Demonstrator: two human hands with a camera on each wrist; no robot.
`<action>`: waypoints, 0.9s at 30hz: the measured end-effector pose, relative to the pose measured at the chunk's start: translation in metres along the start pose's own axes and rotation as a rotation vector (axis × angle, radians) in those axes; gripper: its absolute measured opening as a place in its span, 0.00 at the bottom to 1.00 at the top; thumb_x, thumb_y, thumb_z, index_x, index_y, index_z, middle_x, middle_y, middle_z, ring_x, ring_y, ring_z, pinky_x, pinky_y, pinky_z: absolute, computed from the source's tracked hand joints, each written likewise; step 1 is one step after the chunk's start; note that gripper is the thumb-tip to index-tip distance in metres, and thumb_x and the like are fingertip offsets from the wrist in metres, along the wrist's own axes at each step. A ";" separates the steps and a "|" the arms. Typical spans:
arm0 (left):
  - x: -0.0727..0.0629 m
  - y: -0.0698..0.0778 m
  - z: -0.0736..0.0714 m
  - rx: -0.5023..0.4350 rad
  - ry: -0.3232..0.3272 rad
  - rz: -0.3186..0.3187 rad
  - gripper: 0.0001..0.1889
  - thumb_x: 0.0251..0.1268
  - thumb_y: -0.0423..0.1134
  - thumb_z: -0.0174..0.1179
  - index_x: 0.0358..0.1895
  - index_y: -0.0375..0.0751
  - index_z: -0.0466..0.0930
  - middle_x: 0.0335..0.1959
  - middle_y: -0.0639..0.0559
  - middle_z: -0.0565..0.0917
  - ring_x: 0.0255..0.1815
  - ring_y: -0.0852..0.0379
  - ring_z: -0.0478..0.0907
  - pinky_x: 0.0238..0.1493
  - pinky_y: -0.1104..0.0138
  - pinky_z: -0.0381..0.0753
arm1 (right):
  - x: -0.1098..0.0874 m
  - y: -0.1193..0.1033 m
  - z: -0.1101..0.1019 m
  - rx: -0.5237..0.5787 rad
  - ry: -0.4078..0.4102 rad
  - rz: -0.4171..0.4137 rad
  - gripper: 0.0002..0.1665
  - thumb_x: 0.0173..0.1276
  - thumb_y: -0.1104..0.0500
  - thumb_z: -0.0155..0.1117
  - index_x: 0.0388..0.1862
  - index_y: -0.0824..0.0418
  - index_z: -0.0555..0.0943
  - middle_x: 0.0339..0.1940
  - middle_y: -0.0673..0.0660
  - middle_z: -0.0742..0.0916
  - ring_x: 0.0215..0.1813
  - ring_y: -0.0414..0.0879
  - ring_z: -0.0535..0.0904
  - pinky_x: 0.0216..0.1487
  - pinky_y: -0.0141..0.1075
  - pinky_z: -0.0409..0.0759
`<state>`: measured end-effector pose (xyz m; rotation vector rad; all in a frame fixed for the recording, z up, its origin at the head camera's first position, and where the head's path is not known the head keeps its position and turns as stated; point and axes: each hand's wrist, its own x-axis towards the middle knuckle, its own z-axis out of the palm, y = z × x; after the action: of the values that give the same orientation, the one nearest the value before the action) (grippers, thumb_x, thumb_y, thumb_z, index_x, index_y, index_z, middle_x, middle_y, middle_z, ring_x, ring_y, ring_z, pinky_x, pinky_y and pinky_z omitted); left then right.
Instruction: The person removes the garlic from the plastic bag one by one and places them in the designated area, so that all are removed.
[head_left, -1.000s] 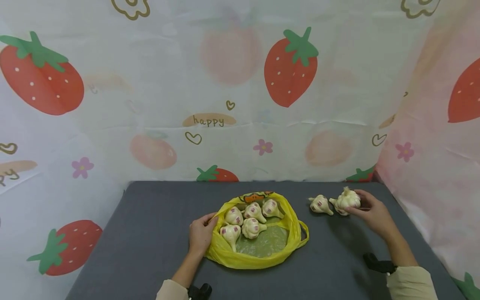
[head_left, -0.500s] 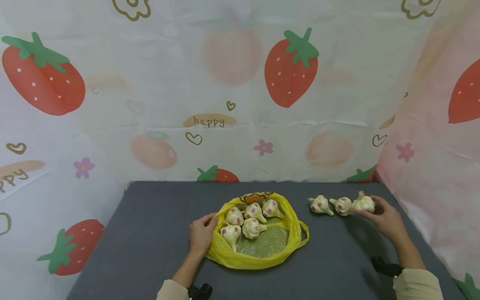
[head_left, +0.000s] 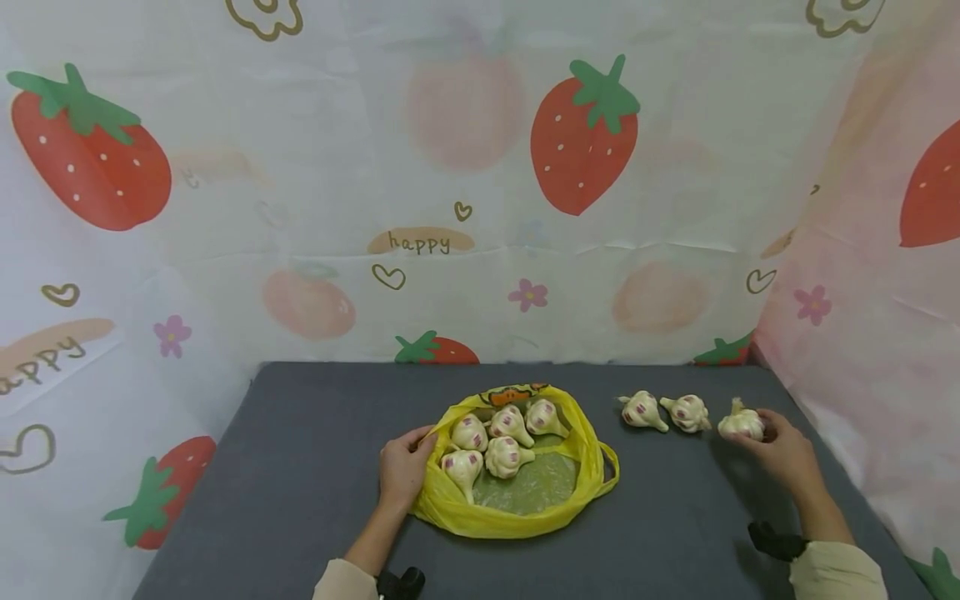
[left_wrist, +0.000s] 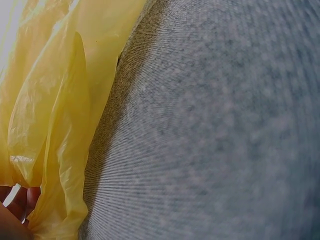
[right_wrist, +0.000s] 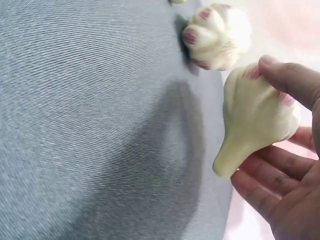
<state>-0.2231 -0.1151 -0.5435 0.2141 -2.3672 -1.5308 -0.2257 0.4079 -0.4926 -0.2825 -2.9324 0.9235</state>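
My left hand (head_left: 402, 471) pinches the left rim of a yellow plastic bag (head_left: 517, 523) that stands with its mouth spread wide. Inside the bag lie several garlic bulbs (head_left: 504, 456), grouped toward its left and back. In the left wrist view, the bag's thin folds (left_wrist: 55, 125) hide most of the fingers. On the right, my right hand (head_left: 787, 450) holds a garlic bulb (right_wrist: 257, 110) between thumb and fingers, its stem pointing down toward the lower left in the right wrist view. Two more garlic bulbs, one on the left (head_left: 642, 410) and one nearer (head_left: 686, 413), lie in a row beside it.
A dark grey cloth-covered table (head_left: 322, 417) carries everything. The bag's handle loop (head_left: 609, 467) sticks out to its right. Behind the table and along both sides hangs a curtain (head_left: 450, 167) printed with strawberries.
My right hand has carried its garlic bulb to the right, away from the two lying bulbs, and slightly nearer to me. The left hand and the bag have stayed put.
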 end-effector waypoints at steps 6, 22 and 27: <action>0.000 -0.001 0.000 0.011 -0.001 0.007 0.11 0.66 0.40 0.63 0.46 0.41 0.89 0.41 0.45 0.89 0.40 0.52 0.86 0.36 0.73 0.79 | 0.002 0.007 0.006 -0.015 -0.017 0.032 0.48 0.67 0.43 0.63 0.67 0.80 0.60 0.56 0.82 0.75 0.55 0.72 0.74 0.50 0.58 0.73; 0.001 0.000 0.000 0.000 -0.018 -0.002 0.11 0.66 0.41 0.63 0.46 0.41 0.89 0.41 0.45 0.89 0.38 0.53 0.85 0.34 0.74 0.78 | 0.009 0.012 0.010 -0.067 -0.085 0.027 0.49 0.67 0.42 0.62 0.66 0.80 0.59 0.59 0.83 0.71 0.56 0.75 0.71 0.52 0.61 0.70; 0.001 0.001 -0.001 -0.002 -0.019 0.001 0.11 0.66 0.41 0.63 0.46 0.41 0.88 0.41 0.45 0.89 0.38 0.53 0.85 0.35 0.74 0.78 | 0.009 0.011 0.011 -0.082 -0.084 0.022 0.48 0.68 0.42 0.61 0.66 0.79 0.58 0.59 0.83 0.71 0.56 0.75 0.70 0.52 0.62 0.70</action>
<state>-0.2236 -0.1153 -0.5422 0.1987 -2.3794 -1.5415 -0.2340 0.4128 -0.5081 -0.2869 -3.0544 0.8394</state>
